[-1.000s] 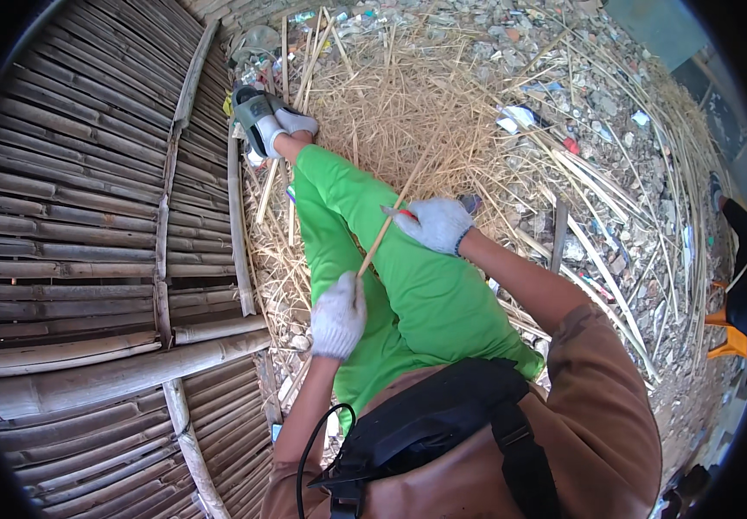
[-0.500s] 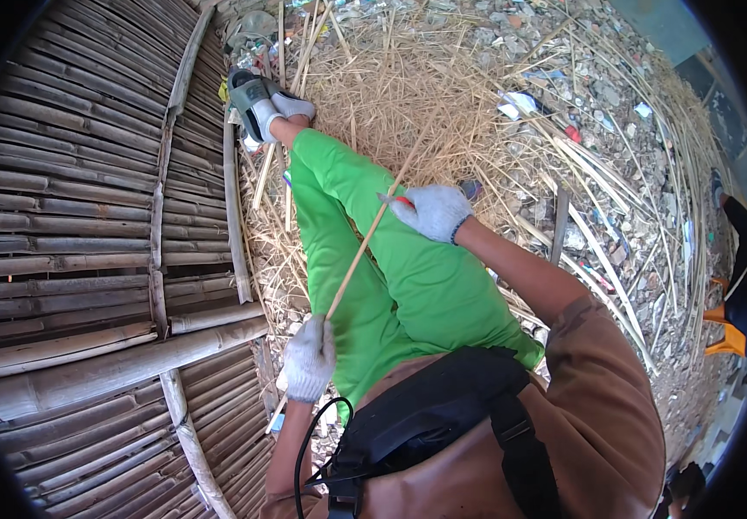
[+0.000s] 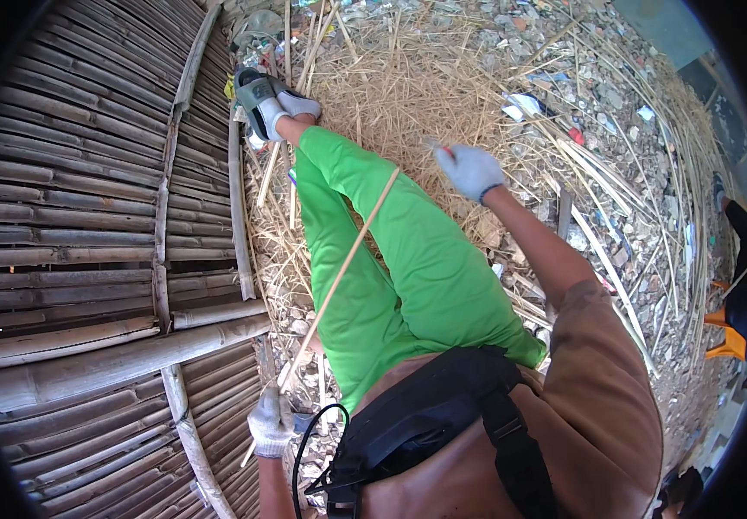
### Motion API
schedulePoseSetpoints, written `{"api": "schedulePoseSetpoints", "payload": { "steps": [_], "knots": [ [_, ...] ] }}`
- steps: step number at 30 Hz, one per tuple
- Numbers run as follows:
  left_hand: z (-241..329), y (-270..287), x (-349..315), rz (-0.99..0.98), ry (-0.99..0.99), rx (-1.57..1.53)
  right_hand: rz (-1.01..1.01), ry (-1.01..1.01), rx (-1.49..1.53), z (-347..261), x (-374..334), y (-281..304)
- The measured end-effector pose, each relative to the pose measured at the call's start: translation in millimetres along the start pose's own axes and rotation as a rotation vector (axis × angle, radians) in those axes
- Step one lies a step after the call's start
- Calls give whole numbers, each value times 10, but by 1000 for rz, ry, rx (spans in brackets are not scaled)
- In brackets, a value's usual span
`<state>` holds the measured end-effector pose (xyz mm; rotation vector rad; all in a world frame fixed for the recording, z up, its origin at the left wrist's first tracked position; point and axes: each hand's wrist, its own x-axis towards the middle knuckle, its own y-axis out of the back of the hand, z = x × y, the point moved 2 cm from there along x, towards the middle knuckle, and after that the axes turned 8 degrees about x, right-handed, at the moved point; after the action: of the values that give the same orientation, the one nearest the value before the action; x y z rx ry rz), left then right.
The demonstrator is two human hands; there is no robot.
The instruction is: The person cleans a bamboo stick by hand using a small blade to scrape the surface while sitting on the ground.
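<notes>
A thin pale bamboo strip (image 3: pixel 340 275) slants across my lap, its far end over the green trousers (image 3: pixel 425 259). My left hand (image 3: pixel 271 422), in a white knit glove, is closed round the strip near its lower end, and a short piece sticks out past the hand. Out beyond my knee, my gloved right hand (image 3: pixel 470 170) is closed on a small knife (image 3: pixel 448 150) with a red handle. Its blade is blurred against the straw and stands apart from the strip.
At the left stands a bamboo slat wall (image 3: pixel 71 208) with a thick crossbar. Straw-like shavings (image 3: pixel 399 95) cover the ground ahead. Long split bamboo strips (image 3: pixel 603 173) lie over rubble at the right. An orange plastic chair (image 3: pixel 726 336) and part of another person (image 3: pixel 741 251) are at the far right.
My right hand with the knife has left the strip and moved up and right. My left hand has drawn the strip down and left, toward me.
</notes>
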<state>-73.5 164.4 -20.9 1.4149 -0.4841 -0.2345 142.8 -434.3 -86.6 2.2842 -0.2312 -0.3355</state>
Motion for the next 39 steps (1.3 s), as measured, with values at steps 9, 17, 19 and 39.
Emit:
{"api": "schedulePoseSetpoints", "payload": {
  "steps": [9, 17, 19, 39],
  "knots": [
    [1061, -629, 1622, -256, 102, -416, -137, 272, -66, -378, -398, -250],
    [1574, -1055, 2938, -154, -14, -331, -198, 268, -135, -418, -376, -449],
    [1598, -1073, 3004, -130, -57, -377, -187, 274, -142, -413, -388, -451],
    [94, -37, 252, -254, 58, -189, -163, 277, -141, -409, -326, -467]
  ]
}}
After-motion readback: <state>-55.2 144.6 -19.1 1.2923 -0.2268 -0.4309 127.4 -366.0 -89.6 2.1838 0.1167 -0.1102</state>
